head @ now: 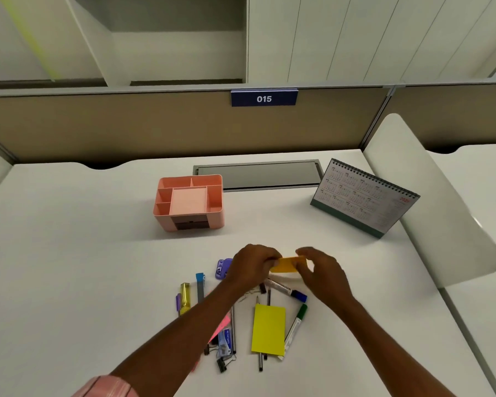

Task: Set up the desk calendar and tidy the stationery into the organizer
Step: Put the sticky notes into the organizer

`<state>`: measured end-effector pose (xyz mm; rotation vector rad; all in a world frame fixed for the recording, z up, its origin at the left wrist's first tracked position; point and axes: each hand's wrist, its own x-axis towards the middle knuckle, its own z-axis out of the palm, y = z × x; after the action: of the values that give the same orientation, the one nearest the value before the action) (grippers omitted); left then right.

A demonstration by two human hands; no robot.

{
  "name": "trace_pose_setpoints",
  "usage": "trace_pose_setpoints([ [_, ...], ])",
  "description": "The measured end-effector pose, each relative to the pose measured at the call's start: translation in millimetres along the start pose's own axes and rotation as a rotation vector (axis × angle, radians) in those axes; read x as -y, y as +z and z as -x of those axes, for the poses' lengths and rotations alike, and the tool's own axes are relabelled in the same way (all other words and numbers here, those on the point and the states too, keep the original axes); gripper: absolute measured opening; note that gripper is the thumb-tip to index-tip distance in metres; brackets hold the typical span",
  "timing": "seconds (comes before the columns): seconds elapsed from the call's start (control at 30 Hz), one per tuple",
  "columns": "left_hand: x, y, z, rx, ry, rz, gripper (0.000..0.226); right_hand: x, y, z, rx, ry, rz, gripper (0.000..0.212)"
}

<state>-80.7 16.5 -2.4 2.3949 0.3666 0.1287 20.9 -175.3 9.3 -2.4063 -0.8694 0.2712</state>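
Both hands hold an orange sticky-note pad (pixel 284 265) just above the desk: my left hand (pixel 254 263) pinches its left end, my right hand (pixel 321 272) grips its right end. The pink organizer (pixel 188 202) stands behind them to the left, its compartments bare. The desk calendar (pixel 364 197) stands upright at the back right. Below my hands lie a yellow note pad (pixel 268 329), a blue-capped marker (pixel 287 290), a green-capped marker (pixel 295 325), pens, a purple stapler (pixel 222 267), a yellow highlighter (pixel 184 298), a blue item (pixel 200 285), pink notes and binder clips (pixel 222 363).
A grey cable hatch (pixel 258 174) is set into the desk behind the organizer. A beige partition with a "015" sign (pixel 264 98) closes the back. A white divider panel (pixel 430 202) rises along the desk's right edge.
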Motion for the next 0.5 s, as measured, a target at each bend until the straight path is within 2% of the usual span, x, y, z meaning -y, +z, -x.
trace_pose_setpoints([
  [0.13, 6.7, -25.2, -6.5, -0.179, -0.131, 0.298, 0.014, 21.3, -20.0, -31.0, -0.054, -0.018, -0.186, 0.018],
  [0.23, 13.0, -48.8, -8.1, -0.266, -0.177, 0.402, 0.017, 45.6, -28.1, -54.8, -0.088, -0.073, -0.238, 0.014],
  [0.37, 25.7, -80.3, -8.3, -0.342, -0.147, 0.364, 0.041, 84.4, -24.9, -88.1, -0.112, -0.249, -0.2, 0.016],
  [0.5, 30.9, -122.1, -17.9, -0.504, -0.125, 0.256, 0.039, 129.1, -17.8, -121.8, -0.16, -0.415, -0.136, 0.016],
])
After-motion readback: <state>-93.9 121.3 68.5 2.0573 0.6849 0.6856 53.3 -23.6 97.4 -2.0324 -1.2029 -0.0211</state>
